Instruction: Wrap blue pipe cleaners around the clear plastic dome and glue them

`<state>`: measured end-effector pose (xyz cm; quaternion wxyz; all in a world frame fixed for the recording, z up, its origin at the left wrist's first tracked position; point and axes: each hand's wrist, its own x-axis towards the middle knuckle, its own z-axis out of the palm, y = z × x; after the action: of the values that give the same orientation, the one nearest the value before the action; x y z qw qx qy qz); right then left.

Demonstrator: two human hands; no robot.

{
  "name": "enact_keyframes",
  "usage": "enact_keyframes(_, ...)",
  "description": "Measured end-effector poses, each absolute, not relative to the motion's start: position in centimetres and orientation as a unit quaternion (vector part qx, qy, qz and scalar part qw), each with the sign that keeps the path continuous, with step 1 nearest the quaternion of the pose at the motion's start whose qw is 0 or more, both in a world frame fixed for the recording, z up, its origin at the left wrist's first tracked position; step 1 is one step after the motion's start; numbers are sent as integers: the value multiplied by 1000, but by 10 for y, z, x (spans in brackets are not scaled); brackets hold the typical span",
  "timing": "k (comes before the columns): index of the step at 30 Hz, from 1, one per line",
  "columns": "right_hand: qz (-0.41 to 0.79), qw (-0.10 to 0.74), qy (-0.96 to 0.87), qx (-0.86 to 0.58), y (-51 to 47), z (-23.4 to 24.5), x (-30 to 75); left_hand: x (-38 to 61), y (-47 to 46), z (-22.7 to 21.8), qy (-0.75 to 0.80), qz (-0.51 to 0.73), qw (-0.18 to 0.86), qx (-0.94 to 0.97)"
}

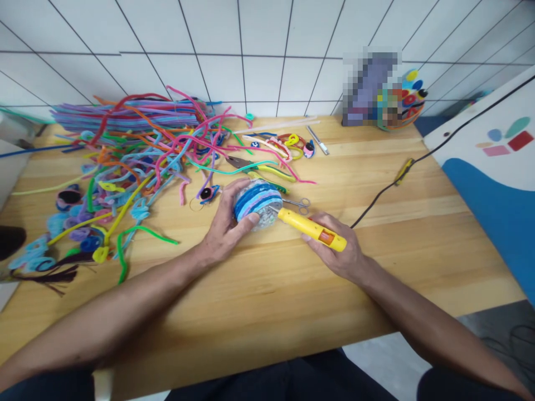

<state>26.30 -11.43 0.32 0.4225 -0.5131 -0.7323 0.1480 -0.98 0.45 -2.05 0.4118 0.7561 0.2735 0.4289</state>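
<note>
My left hand point(229, 223) is closed around the side of a round ball point(259, 203) wrapped in bands of blue, light blue and purple pipe cleaner. Its lower right part shows a whitish, mottled surface. In my right hand point(336, 245) is a yellow hot glue gun point(311, 227) with an orange window. The gun's thin metal tip points left and meets the ball's bare part; whether it touches is too small to tell. Just behind the ball lie small scissors point(301, 205) and yellow-green pliers point(263, 167).
Heaped pipe cleaners point(137, 145) in many colours cover the left and back of the wooden table point(251, 312). A black cord point(376, 197) with an inline switch point(404, 171) runs right. A craft knife point(318, 140) and translucent sticks point(288, 125) lie near the tiled wall.
</note>
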Motion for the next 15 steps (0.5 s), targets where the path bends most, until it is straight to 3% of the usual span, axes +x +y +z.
enact_keyframes(15, 157, 419, -741, -500, -114, 3, 260, -10, 5, -21, 270, 425, 401, 765)
